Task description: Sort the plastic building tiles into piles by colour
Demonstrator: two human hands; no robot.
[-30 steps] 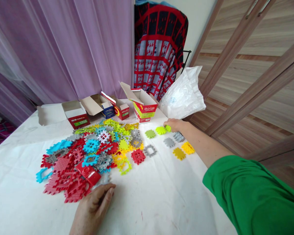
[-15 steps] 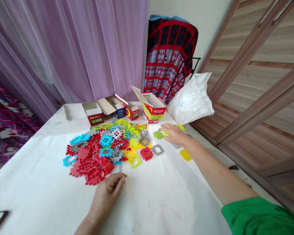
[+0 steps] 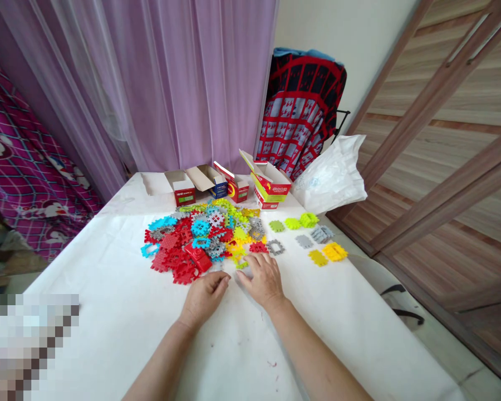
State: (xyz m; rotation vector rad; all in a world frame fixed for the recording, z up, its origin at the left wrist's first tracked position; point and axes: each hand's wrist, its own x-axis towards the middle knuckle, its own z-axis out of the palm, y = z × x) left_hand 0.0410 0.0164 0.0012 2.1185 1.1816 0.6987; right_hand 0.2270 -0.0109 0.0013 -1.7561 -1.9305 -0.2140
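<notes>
A heap of plastic interlocking building pieces (image 3: 179,250) in red, blue, grey, yellow and lime lies on the white-covered table. My left hand (image 3: 206,292) rests at the heap's near edge, fingers curled in and thumb against them, with nothing visible in it. Just to its right, my right hand (image 3: 263,278) reaches over the front of the heap with its fingers apart. Its fingertips are by a lime frame piece (image 3: 241,260) and partly cover a red square piece (image 3: 259,247). Close beyond them lies a grey frame piece (image 3: 275,247).
Right of the heap are small groups of lime pieces (image 3: 308,220), grey pieces (image 3: 322,234) and yellow pieces (image 3: 335,252). Several opened cardboard boxes (image 3: 271,189) line the far side. A white plastic bag (image 3: 332,178) stands at the back right corner.
My right hand has left the lime pieces at the right and come back to the front of the heap, beside my left hand. The camera view has shifted somewhat.
</notes>
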